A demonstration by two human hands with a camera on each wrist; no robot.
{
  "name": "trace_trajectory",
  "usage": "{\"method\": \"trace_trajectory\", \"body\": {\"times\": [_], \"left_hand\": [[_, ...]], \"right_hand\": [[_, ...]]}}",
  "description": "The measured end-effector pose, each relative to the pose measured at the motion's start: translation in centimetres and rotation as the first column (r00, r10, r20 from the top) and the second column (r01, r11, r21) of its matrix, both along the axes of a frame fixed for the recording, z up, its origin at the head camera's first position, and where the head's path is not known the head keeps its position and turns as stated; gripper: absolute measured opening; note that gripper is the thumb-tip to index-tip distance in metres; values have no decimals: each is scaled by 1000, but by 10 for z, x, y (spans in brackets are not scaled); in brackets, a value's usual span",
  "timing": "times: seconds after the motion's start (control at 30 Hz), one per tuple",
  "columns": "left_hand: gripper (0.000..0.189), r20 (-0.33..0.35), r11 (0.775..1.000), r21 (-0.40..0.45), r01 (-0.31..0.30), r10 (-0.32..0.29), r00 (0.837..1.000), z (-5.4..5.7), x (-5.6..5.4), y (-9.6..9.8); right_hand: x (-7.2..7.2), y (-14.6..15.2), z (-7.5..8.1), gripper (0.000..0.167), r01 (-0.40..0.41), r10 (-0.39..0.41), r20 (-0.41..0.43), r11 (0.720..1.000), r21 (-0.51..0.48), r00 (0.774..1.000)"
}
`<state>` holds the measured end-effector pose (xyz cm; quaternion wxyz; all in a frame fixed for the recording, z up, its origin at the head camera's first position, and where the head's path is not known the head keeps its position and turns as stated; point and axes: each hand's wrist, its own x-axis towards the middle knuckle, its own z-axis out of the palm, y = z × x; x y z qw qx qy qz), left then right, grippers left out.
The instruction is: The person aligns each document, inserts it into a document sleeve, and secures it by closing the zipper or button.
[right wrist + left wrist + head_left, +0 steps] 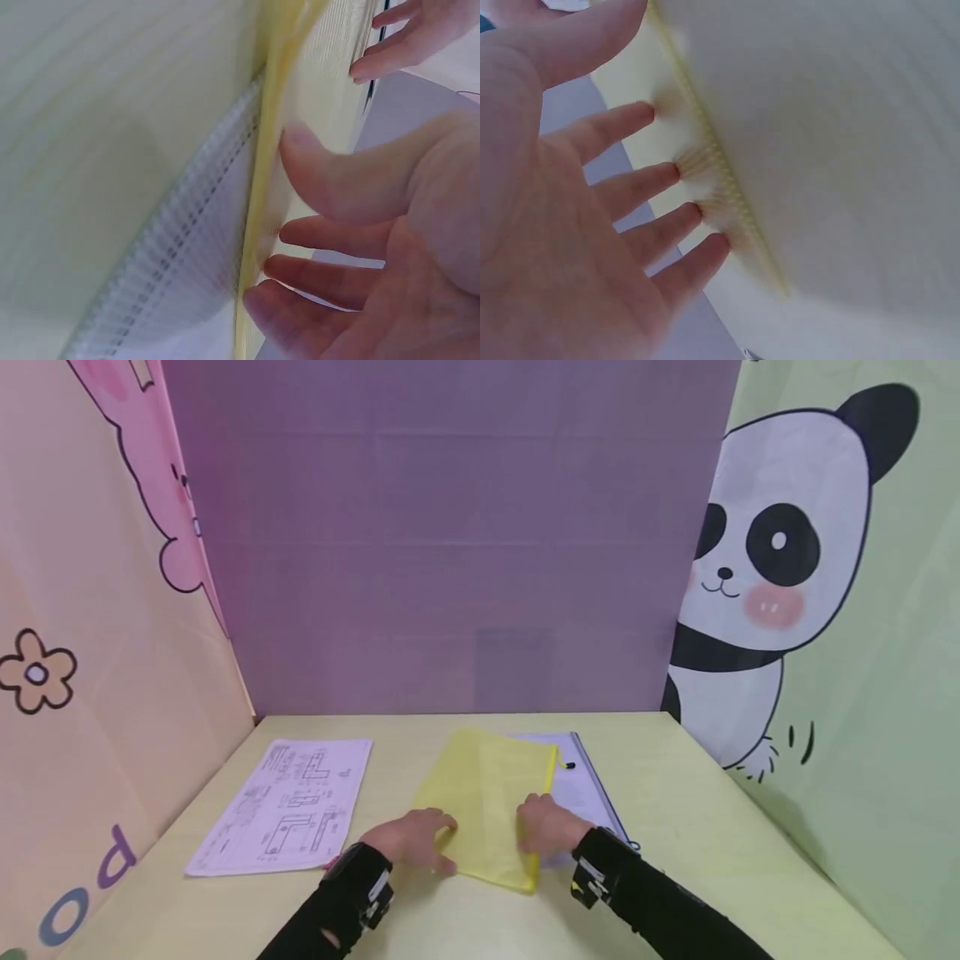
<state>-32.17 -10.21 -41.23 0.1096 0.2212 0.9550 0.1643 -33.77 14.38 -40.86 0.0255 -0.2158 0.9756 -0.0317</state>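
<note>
Yellow mesh-like pouch [487,810], thin, flat on the table [675,835].

Head view: left hand [416,839], fingers spread, at the pouch's left edge; right hand [551,825] relaxed at its right, apparently steadying it. Printed sheet [292,810], left of pouch; dark-edged papers [588,793], partly beneath.

Left wrist: fingertips pucker fabric by a beaded seam.

Right wrist: thumb and fingers apart; ridged white strip [180,247] beside pouch edge.

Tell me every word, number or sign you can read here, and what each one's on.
"d": a purple letter on the left wall.
"o": a blue letter below it on the same wall.
Too small to read: the labels and figures among the drawings on the printed sheet at left.
The paper partly under the yellow pouch: nothing legible.
</note>
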Motion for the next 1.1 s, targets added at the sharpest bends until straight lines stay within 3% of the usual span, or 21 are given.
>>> {"method": "trace_trajectory", "body": {"times": [0.1,0.27,0.47,0.67,0.87,1.1], "left_hand": [[68,-5,999,-45,-30,30,1000,-3,1,4],[71,-58,990,-125,-65,59,997,0,6,11],[72,-86,983,-145,-115,104,991,2,11,12],[73,-68,979,-148,-138,129,989,4,14,11],[70,-58,976,-168,-139,131,990,9,15,15],[69,-30,973,-159,-168,165,986,11,17,17]], "right_hand": [[1,-2,-1,18,3,-4,-12,1000,-24,1000],[15,-16,1,18,-4,3,-10,996,-92,1000],[28,-27,-5,32,-54,51,-30,993,-103,998],[25,-27,-7,45,-48,49,13,996,-71,999],[18,-25,-1,32,-108,109,45,994,-24,993],[17,-25,2,32,-113,113,62,994,-10,992]]}}
